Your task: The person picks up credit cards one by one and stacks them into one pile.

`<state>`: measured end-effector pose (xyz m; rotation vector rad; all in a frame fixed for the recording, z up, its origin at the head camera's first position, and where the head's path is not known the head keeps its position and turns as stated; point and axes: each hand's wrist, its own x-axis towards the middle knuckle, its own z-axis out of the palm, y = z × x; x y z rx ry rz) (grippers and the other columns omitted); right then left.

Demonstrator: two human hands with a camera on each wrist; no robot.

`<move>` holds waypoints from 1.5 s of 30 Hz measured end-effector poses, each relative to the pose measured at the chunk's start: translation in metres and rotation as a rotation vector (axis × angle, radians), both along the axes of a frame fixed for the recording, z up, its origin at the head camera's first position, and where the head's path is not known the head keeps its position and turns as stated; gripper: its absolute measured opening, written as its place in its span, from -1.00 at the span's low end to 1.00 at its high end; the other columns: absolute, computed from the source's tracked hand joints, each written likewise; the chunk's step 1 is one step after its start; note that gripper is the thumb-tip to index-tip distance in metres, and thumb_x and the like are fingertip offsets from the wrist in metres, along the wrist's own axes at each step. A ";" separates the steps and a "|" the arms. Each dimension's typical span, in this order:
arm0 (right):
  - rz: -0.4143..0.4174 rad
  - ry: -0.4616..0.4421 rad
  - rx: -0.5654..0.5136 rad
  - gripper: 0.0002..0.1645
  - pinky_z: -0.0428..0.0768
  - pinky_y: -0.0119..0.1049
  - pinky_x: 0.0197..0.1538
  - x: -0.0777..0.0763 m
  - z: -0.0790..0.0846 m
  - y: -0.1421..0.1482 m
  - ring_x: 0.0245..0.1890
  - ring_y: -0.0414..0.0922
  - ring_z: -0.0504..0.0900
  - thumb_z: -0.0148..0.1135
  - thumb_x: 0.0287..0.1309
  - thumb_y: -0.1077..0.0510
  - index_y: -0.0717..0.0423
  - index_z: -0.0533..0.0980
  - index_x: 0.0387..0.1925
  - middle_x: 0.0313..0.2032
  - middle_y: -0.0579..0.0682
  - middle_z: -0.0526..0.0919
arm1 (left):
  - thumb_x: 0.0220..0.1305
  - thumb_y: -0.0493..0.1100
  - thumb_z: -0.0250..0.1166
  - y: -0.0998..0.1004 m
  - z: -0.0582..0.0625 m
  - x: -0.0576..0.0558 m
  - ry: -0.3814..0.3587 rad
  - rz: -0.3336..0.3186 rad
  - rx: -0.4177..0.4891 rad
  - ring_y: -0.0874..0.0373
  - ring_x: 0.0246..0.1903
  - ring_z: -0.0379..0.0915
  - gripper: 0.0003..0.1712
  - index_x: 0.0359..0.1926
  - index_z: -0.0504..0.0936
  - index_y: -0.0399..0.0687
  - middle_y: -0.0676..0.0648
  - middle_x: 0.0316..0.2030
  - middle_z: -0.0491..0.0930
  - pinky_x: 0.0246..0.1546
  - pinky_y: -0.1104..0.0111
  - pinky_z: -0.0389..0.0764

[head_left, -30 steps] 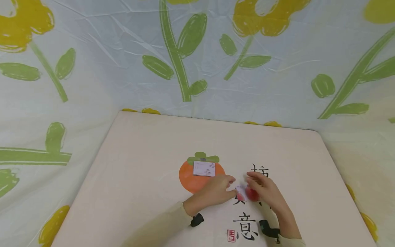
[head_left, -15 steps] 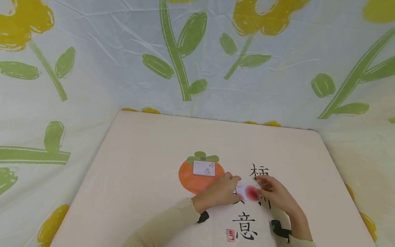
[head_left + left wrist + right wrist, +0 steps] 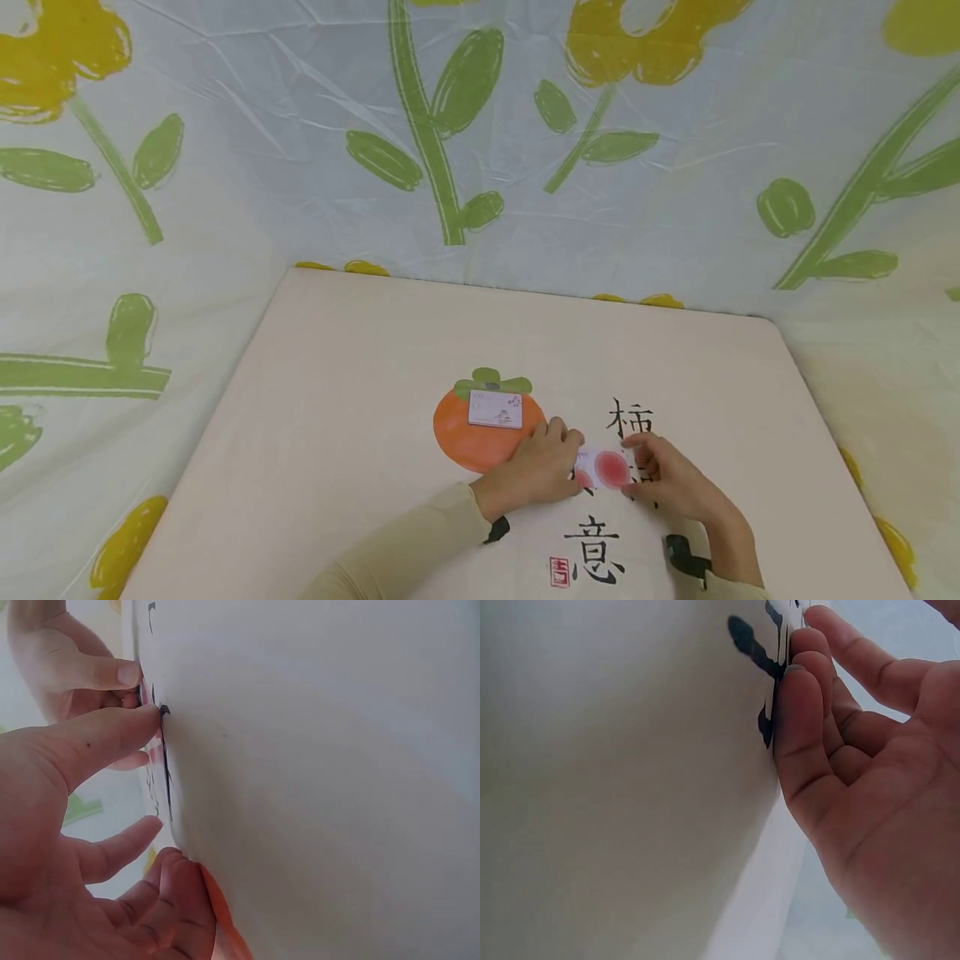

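A pale card (image 3: 612, 468) with a large red disc and a smaller pink patch lies between both hands, over the black lettering. My left hand (image 3: 536, 468) holds its left end, thumb at the near edge and index finger at the far edge. At the right end my right hand (image 3: 678, 483) grips it the same way, thumb near and index far. In the left wrist view the card shows edge-on as a thin pink strip (image 3: 156, 754). The right wrist view shows curled fingers (image 3: 802, 727) low against the tabletop; the card is hidden there.
A small stack of pale printed cards (image 3: 496, 409) sits on the orange persimmon print (image 3: 465, 442), left of the hands. Black characters (image 3: 594, 550) and a red seal mark (image 3: 559, 572) are printed on the tabletop (image 3: 360, 358). A flowered cloth (image 3: 300, 125) hangs around the table.
The right hand has shifted right and slightly nearer, and the left hand has moved right onto the card's left end. The card's red disc, blurred at first, now shows still and flat between them.
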<state>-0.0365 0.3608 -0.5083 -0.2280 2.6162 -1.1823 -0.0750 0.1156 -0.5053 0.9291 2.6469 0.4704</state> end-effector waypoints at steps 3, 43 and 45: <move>-0.002 -0.006 0.003 -0.30 0.44 -0.30 -0.29 0.000 0.000 -0.001 -0.31 -0.03 0.38 0.59 -0.09 0.27 0.30 0.41 0.08 -0.30 0.06 0.40 | 0.16 0.14 0.47 0.000 0.001 0.001 0.006 0.002 -0.003 0.17 -0.13 0.21 -0.37 0.18 0.49 0.05 0.05 -0.06 0.34 -0.16 0.40 0.39; -0.174 0.007 -0.008 -0.71 0.55 -0.35 -0.25 0.000 0.002 -0.007 -0.31 -0.12 0.58 0.26 0.33 0.27 0.31 0.50 0.02 -0.27 0.04 0.62 | 0.16 -0.12 0.49 -0.001 -0.010 -0.012 -0.362 0.212 0.414 0.35 -0.40 0.44 -0.57 0.00 0.63 -0.21 0.09 -0.30 0.65 -0.38 0.52 0.48; -0.180 0.006 -0.013 -0.69 0.57 -0.36 -0.23 -0.001 0.003 -0.008 -0.29 -0.10 0.59 0.24 0.36 0.23 0.33 0.50 0.05 -0.25 0.06 0.62 | 0.16 -0.12 0.48 -0.004 -0.011 -0.013 -0.414 0.226 0.460 0.36 -0.33 0.48 -0.53 0.05 0.62 -0.24 0.05 -0.23 0.67 -0.30 0.51 0.52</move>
